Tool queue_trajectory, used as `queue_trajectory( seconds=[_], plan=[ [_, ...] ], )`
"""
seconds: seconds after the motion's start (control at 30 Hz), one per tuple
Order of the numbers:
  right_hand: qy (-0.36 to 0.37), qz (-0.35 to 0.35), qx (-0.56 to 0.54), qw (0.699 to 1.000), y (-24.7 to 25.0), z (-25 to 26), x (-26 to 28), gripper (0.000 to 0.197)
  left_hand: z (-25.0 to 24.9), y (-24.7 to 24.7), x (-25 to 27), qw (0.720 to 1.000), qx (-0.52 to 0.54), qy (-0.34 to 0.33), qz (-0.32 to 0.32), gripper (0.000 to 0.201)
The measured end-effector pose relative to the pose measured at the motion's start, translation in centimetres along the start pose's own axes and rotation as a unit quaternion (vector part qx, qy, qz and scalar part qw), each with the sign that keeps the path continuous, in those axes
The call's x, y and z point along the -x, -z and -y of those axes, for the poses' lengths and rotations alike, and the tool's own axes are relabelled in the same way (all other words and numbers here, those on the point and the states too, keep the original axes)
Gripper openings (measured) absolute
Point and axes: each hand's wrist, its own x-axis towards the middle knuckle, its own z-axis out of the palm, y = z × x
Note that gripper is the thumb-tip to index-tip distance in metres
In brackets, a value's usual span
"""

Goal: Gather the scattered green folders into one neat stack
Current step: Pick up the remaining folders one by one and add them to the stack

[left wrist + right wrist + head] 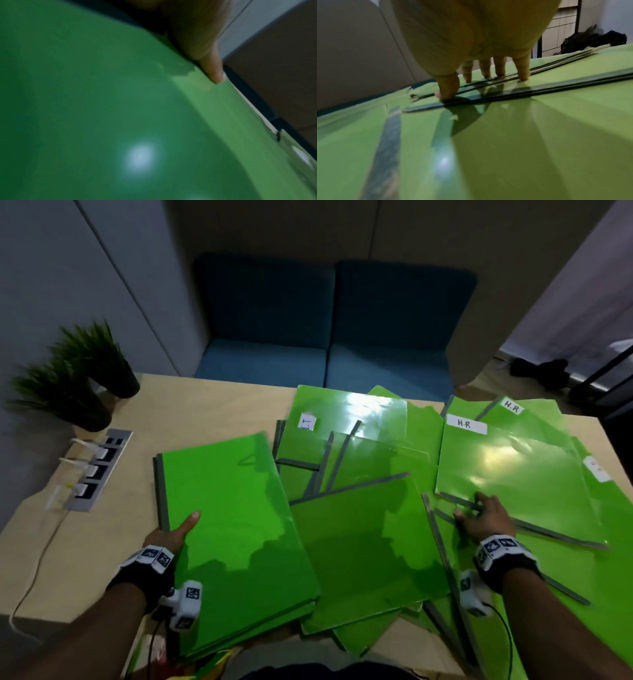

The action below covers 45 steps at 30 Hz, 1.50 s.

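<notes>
Your right fingers (523, 70) are spread and nearly straight, their tips pressing on the grey spines of the fanned folders; the thumb (447, 88) presses a spine edge nearest you. That right hand (486, 517) rests at the near corner of the H.R folder (513, 470), which lies on top of several others spread across the right side of the worktop (212, 412).

Your left thumb (212, 67) lies flat along the top cover near the spine of the gathered stack (236, 529), and the rest of the left hand (169, 537) curls under that edge, so you are gripping the stack at its near left side; the fingers beneath are hidden. The stack sits at the left of the green spread, partly overhanging the near edge of the worktop.

Between your hands a loose folder (363, 553) lies tilted, overlapping others beneath it. Further back lies another folder with a small white label (306, 422).

At the far left stand two potted plants (78, 374), just beside a socket strip (97, 470) with white plugs in it. A blue sofa (329, 337) stands beyond the worktop.
</notes>
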Motion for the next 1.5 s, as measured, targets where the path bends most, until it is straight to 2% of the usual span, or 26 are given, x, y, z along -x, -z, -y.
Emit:
queue_trajectory(
  seconds=[0.07,0.13,0.17,0.2,0.27,0.33,0.4,0.47,0.5,0.57,0.6,0.67,0.73,0.83,0.97,1.0,1.07,1.13,1.27,1.37,1.43,1.5],
  plan=[
    [0.032,0.018,0.035,0.999,-0.3,-0.1,0.6,0.07,0.6,-0.6,-0.4,0.998,-0.05,-0.003,0.025,0.09],
    [0.069,0.03,0.095,0.993,-0.6,1.1,1.5,0.065,0.5,-0.9,0.2,0.999,-0.034,0.003,-0.016,0.101],
    [0.093,0.035,0.119,0.988,-0.8,2.1,2.0,0.063,0.5,-0.8,0.3,0.998,-0.056,-0.012,-0.021,0.097],
    [0.114,0.038,0.135,0.984,-1.1,3.0,2.5,0.062,0.6,-0.6,0.2,0.998,-0.046,-0.03,-0.019,0.091],
    [0.149,0.051,0.152,0.976,-1.7,5.0,3.7,0.059,1.0,-0.4,0.0,0.998,-0.042,-0.035,0.009,0.098],
    [0.187,0.08,0.136,0.97,-1.9,6.4,4.1,0.053,0.5,-0.5,0.9,0.999,-0.031,-0.034,-0.009,0.092],
    [0.202,0.103,0.058,0.972,-1.2,6.9,3.5,0.042,0.4,-0.5,1.1,0.999,-0.031,-0.022,-0.008,0.08],
    [0.188,0.054,-0.025,0.98,0.3,6.2,2.1,0.038,0.7,-0.5,0.6,0.997,-0.074,0.002,-0.005,0.071],
    [0.172,0.005,-0.036,0.984,1.2,5.4,1.2,0.042,0.9,-0.4,0.5,0.997,-0.073,-0.005,-0.009,0.078],
    [0.1,-0.044,-0.005,0.994,2.8,3.1,-0.1,0.061,1.3,-0.6,-0.1,0.997,-0.079,-0.019,-0.011,0.076],
    [0.053,-0.03,0.024,0.998,3.1,1.6,-0.8,0.076,1.5,-0.6,-0.4,0.997,-0.077,-0.009,0.0,0.078],
    [-0.013,0.043,0.051,0.998,3.1,-0.7,-1.5,0.098,1.2,-0.5,0.5,0.998,-0.06,-0.006,0.005,0.092],
    [-0.023,0.092,0.06,0.994,2.2,-1.6,-1.2,0.103,1.1,-0.7,0.7,0.998,-0.063,-0.004,-0.003,0.095],
    [0.029,0.07,0.099,0.992,0.6,0.1,0.4,0.103,1.0,-0.9,0.7,0.999,-0.043,-0.015,-0.01,0.091],
    [0.12,0.081,0.102,0.984,0.3,3.0,1.0,0.1,0.9,-0.6,0.8,0.999,-0.031,-0.004,-0.013,0.083],
    [0.117,0.063,0.109,0.985,0.5,3.1,0.7,0.098,0.9,-0.7,0.6,0.999,-0.033,-0.002,-0.01,0.077],
    [0.06,0.047,0.1,0.992,1.1,2.7,0.1,0.099,0.9,-0.8,0.4,1.0,-0.024,-0.002,-0.007,0.067],
    [0.018,0.077,0.073,0.994,1.1,2.8,-0.2,0.103,1.0,-0.9,0.1,1.0,-0.016,0.002,-0.012,0.072],
    [0.048,0.079,0.092,0.991,0.0,6.1,1.1,0.087,0.6,-1.2,-0.2,0.999,0.035,-0.01,-0.037,0.059],
    [0.105,0.09,-0.015,0.99,-0.4,7.6,1.6,0.066,0.7,-1.1,0.2,1.0,0.007,0.015,-0.015,0.072],
    [0.113,0.058,-0.067,0.99,0.3,6.9,0.8,0.059,1.0,-1.0,0.2,1.0,0.004,0.014,-0.011,0.075],
    [0.069,-0.001,-0.033,0.997,1.2,4.9,-0.2,0.066,1.3,-0.9,-0.1,1.0,0.007,0.017,-0.011,0.079]
  ],
)
